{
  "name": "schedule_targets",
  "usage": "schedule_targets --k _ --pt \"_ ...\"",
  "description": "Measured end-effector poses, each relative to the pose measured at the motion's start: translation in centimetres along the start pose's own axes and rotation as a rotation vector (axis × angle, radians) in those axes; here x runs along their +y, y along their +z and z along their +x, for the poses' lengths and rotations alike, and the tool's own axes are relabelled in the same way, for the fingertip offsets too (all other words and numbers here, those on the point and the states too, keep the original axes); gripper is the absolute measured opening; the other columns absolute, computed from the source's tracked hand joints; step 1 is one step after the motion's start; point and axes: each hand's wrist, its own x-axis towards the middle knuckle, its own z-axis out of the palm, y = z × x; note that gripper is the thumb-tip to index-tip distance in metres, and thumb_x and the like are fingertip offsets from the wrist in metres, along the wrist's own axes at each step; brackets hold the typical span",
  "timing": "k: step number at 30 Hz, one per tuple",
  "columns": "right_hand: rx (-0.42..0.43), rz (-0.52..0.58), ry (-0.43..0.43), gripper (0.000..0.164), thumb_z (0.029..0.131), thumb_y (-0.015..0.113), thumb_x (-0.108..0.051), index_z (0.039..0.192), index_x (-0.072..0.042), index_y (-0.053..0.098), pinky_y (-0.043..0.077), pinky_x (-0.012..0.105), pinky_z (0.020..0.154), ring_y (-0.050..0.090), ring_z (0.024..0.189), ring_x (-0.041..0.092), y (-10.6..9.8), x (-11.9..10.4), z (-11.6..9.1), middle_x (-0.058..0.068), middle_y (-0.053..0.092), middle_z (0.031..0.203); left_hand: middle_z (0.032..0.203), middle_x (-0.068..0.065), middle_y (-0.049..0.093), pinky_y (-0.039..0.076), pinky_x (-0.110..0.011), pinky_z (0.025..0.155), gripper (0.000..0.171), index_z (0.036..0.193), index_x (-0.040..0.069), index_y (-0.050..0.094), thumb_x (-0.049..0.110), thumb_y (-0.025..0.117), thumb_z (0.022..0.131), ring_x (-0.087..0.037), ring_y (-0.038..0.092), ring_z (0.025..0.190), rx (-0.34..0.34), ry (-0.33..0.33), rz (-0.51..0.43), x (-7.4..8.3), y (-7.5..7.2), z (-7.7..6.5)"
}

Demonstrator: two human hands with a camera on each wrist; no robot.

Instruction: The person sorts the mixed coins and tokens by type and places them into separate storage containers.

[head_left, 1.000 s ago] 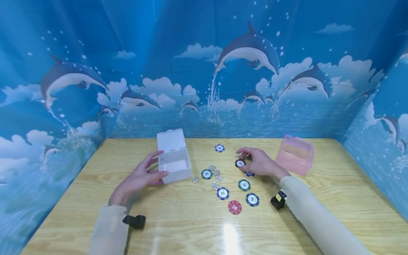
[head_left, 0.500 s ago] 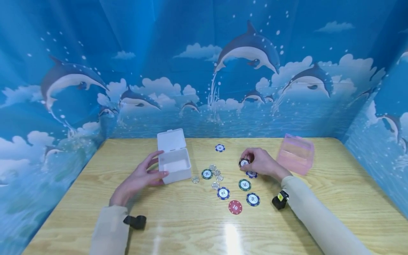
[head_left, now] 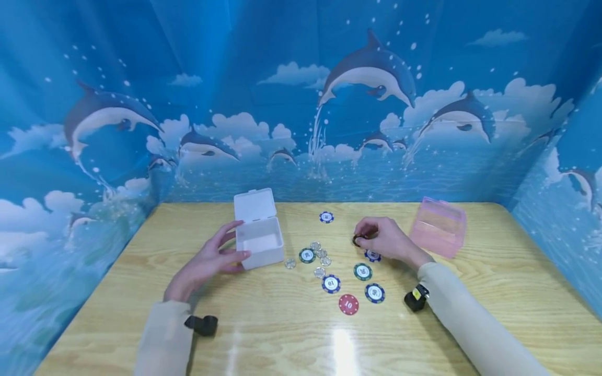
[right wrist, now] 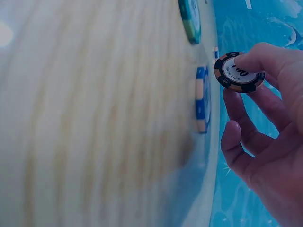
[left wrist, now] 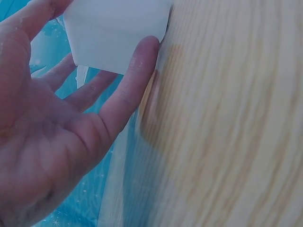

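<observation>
The right hand [head_left: 386, 241] pinches the black chip [right wrist: 232, 75]; a blue chip [head_left: 373, 256] lies just beside this grip, a pink box [head_left: 437, 237] to its right. The left hand [head_left: 212, 262] grips the open white box [head_left: 264, 258].

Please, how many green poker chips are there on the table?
2. One green poker chip lies right of the white box, beside the clear tokens; the other green poker chip lies nearer the person than the right hand, which may hide more.
</observation>
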Motion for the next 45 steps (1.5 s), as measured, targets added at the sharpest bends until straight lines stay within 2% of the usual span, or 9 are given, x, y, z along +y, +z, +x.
schedule_targets --k 7,12,17,26,30,37,42,45 --pt "-0.009 0.049 -0.013 0.010 0.086 0.079 -0.012 0.092 -0.016 0.071 0.059 0.032 0.080 0.070 0.087 0.017 0.1 -1.0 0.1 0.003 0.075 0.097 0.170 -0.018 0.017 0.062 -0.048 0.094 0.089 0.163 0.029 0.017 0.028 0.074 0.095 -0.049 0.046 0.141 -0.001 -0.001 0.000 0.2 0.0 0.1" --pt "-0.043 0.054 -0.036 0.015 0.087 0.077 -0.009 0.101 -0.011 0.072 0.061 0.031 0.079 0.070 0.088 0.018 0.2 -1.3 0.1 0.005 0.075 0.098 0.170 -0.018 0.017 0.062 -0.048 0.094 0.089 0.163 0.029 0.017 0.027 0.074 0.095 -0.048 0.048 0.139 -0.002 0.000 -0.007 0.1 0.1 0.1" --pt "-0.053 -0.013 -0.050 0.023 0.088 0.076 -0.007 0.111 -0.008 0.074 0.060 0.027 0.073 0.070 0.085 0.016 0.3 -1.2 0.0 0.004 0.073 0.094 0.170 -0.018 0.017 0.062 -0.048 0.093 0.089 0.163 0.030 0.018 0.027 0.074 0.095 -0.047 0.050 0.137 -0.003 0.002 -0.010 -0.1 0.1 0.1" --pt "-0.064 -0.074 -0.052 0.009 0.088 0.076 -0.008 0.094 -0.015 0.074 0.057 0.028 0.068 0.066 0.075 0.012 0.2 -1.5 -0.1 0.000 0.070 0.086 0.170 -0.018 0.017 0.062 -0.048 0.094 0.087 0.163 0.029 0.017 0.026 0.073 0.096 -0.049 0.047 0.140 0.002 0.010 -0.011 0.0 0.1 0.0" --pt "-0.063 -0.046 -0.065 0.012 0.086 0.075 -0.005 0.090 -0.016 0.072 0.060 0.028 0.072 0.068 0.079 0.013 0.1 -1.5 -0.3 0.000 0.072 0.087 0.170 -0.018 0.017 0.062 -0.048 0.094 0.087 0.163 0.030 0.017 0.026 0.073 0.096 -0.050 0.045 0.141 0.001 0.011 -0.014 0.0 0.2 -0.1" --pt "-0.037 0.012 -0.113 0.012 0.087 0.074 -0.004 0.091 -0.016 0.072 0.062 0.028 0.082 0.069 0.089 0.015 0.2 -1.6 -0.5 0.000 0.073 0.093 0.170 -0.017 0.017 0.062 -0.048 0.094 0.089 0.163 0.030 0.017 0.025 0.074 0.095 -0.049 0.046 0.140 0.006 -0.006 -0.025 0.1 0.2 -0.1" --pt "0.011 0.084 -0.142 0.010 0.088 0.074 -0.005 0.093 -0.013 0.072 0.061 0.027 0.081 0.070 0.090 0.016 0.4 -1.7 -0.5 0.004 0.074 0.096 0.170 -0.017 0.017 0.062 -0.048 0.094 0.088 0.163 0.030 0.018 0.026 0.074 0.095 -0.049 0.046 0.140 0.007 -0.009 -0.027 0.1 0.2 0.0" --pt "0.029 0.153 -0.123 0.008 0.089 0.075 -0.007 0.096 -0.011 0.072 0.061 0.026 0.080 0.070 0.091 0.019 0.6 -2.0 -0.6 0.008 0.073 0.099 0.169 -0.017 0.017 0.062 -0.048 0.094 0.088 0.162 0.030 0.018 0.026 0.074 0.095 -0.048 0.047 0.140 0.003 -0.008 -0.026 0.1 0.2 -0.1"
